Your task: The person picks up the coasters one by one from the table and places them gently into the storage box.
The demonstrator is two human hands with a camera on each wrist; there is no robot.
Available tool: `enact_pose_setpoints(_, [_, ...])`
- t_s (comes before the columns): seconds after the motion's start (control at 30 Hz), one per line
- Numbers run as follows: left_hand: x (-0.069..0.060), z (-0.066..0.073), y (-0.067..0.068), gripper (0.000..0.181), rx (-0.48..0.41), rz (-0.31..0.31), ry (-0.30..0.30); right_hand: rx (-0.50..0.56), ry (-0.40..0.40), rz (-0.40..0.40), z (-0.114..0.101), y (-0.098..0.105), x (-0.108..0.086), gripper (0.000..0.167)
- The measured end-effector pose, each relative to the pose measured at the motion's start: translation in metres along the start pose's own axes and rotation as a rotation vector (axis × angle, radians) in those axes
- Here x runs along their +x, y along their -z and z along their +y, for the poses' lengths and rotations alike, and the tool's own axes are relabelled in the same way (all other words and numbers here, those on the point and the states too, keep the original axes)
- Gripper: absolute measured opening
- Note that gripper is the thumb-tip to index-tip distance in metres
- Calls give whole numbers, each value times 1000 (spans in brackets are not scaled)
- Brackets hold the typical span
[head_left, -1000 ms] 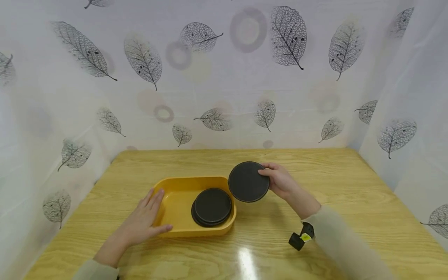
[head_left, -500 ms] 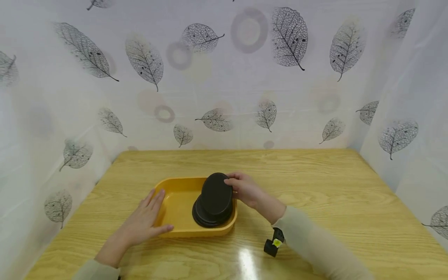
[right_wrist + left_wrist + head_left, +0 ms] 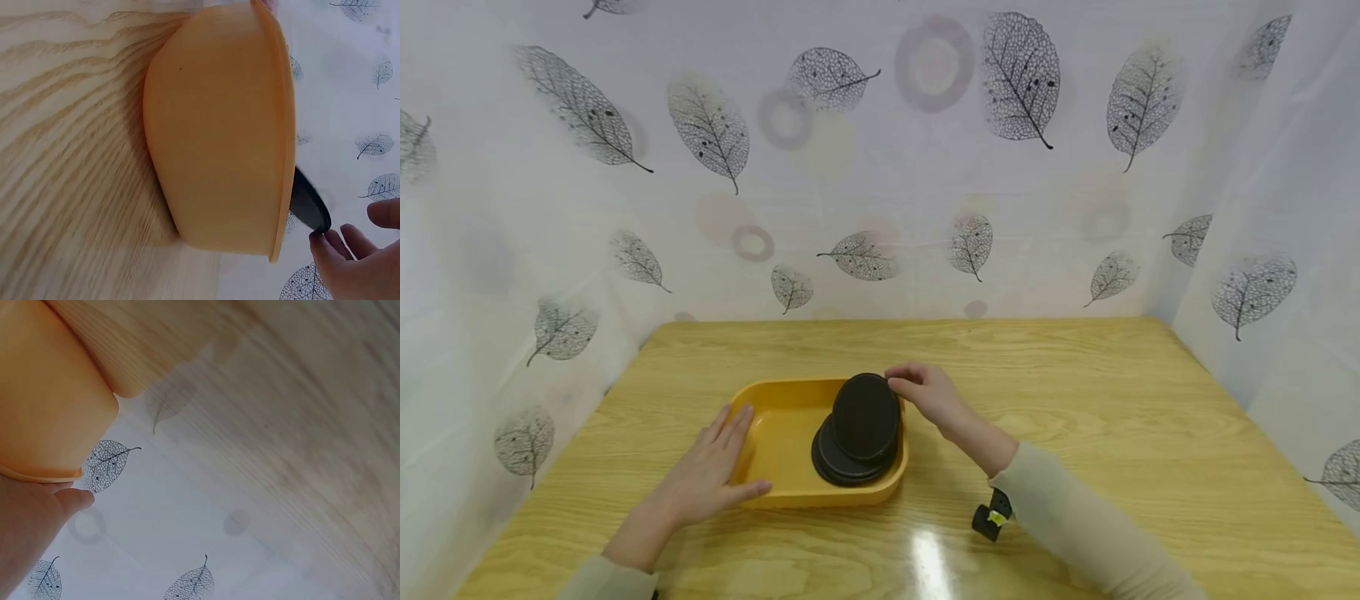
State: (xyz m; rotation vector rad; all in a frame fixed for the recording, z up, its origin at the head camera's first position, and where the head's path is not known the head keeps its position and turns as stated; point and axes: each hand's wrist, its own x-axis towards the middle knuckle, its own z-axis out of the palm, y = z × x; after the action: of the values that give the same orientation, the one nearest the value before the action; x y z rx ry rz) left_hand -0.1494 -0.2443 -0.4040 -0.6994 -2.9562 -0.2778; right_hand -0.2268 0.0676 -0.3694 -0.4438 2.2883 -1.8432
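A yellow-orange rectangular tray (image 3: 775,492) with rounded corners stands on the wooden table. My left hand (image 3: 703,475) rests over its left end, fingers fairly straight across the rim and thumb on the front rim. In the tray's right end lies a small stack of round black coasters (image 3: 838,467). Another black coaster (image 3: 867,417) leans tilted above them, its upper edge near the back right corner. My right hand (image 3: 932,396) is at that edge. In the right wrist view, a fingertip touches the leaning coaster's edge (image 3: 309,203) from below, while the thumb (image 3: 384,212) stands apart from it.
The light wooden table (image 3: 1075,383) extends on both sides of the tray. A white curtain (image 3: 880,183) with leaf prints hangs behind the table and along its sides. A small black device (image 3: 988,517) is strapped at the right wrist.
My right hand has brought the coaster leftward from beside the tray and leaned it on the stack. Its thumb has since come off the coaster. The left hand has stayed in place.
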Motion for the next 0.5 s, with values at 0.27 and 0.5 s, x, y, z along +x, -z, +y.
enact_pose_setpoints(0.27, [1, -2, 0, 94, -5, -9, 20, -203, 115, -4, 0, 10, -6, 26])
enact_pose_setpoints(0.5, [2, 2, 2, 98, 28, 26, 23, -360, 263, 6, 0, 28, -17, 28])
